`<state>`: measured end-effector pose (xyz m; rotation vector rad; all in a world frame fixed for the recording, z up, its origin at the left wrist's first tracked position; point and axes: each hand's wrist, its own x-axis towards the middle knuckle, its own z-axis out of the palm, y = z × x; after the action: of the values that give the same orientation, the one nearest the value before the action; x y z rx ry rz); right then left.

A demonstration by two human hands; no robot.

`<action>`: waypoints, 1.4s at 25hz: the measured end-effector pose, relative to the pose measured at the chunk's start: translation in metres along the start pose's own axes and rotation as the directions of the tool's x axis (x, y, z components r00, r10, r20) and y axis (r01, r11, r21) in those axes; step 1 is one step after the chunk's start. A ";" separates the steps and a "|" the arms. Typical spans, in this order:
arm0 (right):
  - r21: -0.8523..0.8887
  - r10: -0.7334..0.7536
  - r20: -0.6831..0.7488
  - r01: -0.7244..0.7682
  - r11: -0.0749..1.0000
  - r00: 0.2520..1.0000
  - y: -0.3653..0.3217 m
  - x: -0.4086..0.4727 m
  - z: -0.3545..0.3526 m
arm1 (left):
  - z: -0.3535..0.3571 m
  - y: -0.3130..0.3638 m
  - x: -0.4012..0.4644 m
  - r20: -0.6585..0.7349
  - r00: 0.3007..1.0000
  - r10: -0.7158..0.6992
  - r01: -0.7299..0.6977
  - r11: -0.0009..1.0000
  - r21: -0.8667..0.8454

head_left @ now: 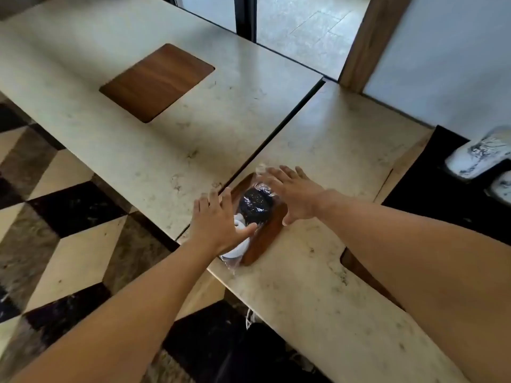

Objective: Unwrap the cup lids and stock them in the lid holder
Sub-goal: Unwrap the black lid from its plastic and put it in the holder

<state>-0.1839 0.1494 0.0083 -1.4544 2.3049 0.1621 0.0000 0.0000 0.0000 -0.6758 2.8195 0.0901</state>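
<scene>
A clear plastic sleeve of black cup lids [254, 204] lies in a wood-lined recess, the lid holder [269, 233], cut into the beige counter. White lids [237, 248] in plastic wrap sit at the near end of the same recess. My left hand [218, 221] is spread with straight fingers over the white lids, its thumb against the black stack. My right hand [294, 193] lies flat with fingers spread on the far end of the sleeve, touching the crinkled plastic. Neither hand curls around anything.
A second wood-lined recess [156, 81] is set in the left counter [83, 111], across a dark seam [276, 134]. More plastic-wrapped white items [478, 156] lie at the right on a black surface. A checkered floor [55, 217] lies below left.
</scene>
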 end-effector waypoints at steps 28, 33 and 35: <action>-0.107 -0.004 -0.014 0.003 0.994 1.000 -0.010 -0.002 0.014 | 0.043 0.017 0.001 0.026 0.967 0.254 -0.253 0.967 -0.030; -0.056 0.204 -0.044 -0.206 0.977 0.978 -0.009 -0.063 0.038 | 0.043 0.037 0.003 0.023 0.905 0.424 -0.425 0.905 0.005; -0.029 0.286 -0.047 -0.288 0.957 0.957 -0.013 -0.086 0.053 | 0.043 0.047 0.002 0.051 0.860 0.508 -0.510 0.859 0.044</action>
<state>-0.1255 0.2322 -0.0036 -1.1407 2.5511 0.2585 -0.0136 0.0460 -0.0419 0.1043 2.8718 0.1122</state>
